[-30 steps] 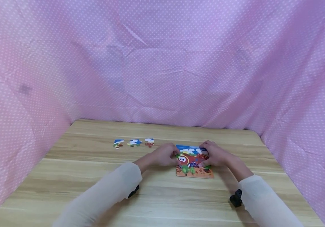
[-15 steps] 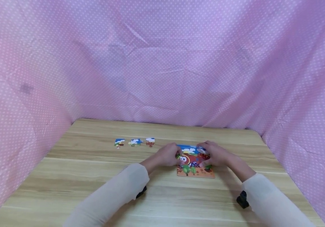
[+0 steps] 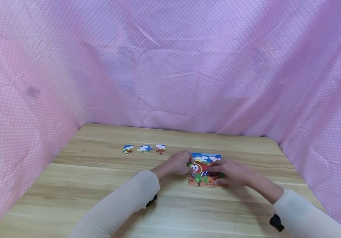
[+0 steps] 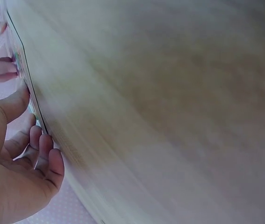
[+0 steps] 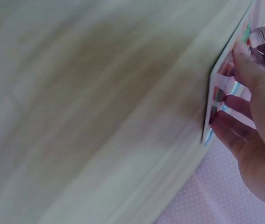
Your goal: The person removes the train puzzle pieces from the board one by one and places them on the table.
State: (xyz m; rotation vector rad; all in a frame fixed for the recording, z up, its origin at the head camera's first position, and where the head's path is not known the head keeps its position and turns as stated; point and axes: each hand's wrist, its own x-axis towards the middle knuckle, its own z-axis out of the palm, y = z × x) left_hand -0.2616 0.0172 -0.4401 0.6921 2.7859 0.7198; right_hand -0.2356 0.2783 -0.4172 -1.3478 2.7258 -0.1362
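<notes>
A square jigsaw puzzle (image 3: 203, 160) with a cartoon train picture lies on the table, right of the middle. My left hand (image 3: 181, 162) grips its left edge, thumb on the picture and the other fingers curled at the side; this hand (image 4: 17, 144) shows the same hold in the left wrist view. Over the puzzle's right half my right hand (image 3: 233, 172) reaches in with fingers fairly straight and spread. In the right wrist view the fingertips of this hand (image 5: 258, 126) are right at the puzzle's surface (image 5: 216, 95). The right hand hides part of the train.
Three loose puzzle pieces lie in a row left of the puzzle: a left piece (image 3: 128, 149), a middle piece (image 3: 145, 149) and a right piece (image 3: 160, 148). The wooden table (image 3: 99, 178) ends at the back against a pink dotted cloth (image 3: 170, 72).
My right hand has come off the puzzle's upper right edge and moved down, its fingers now over the right middle. The left hand keeps to the left edge. The view has shifted slightly.
</notes>
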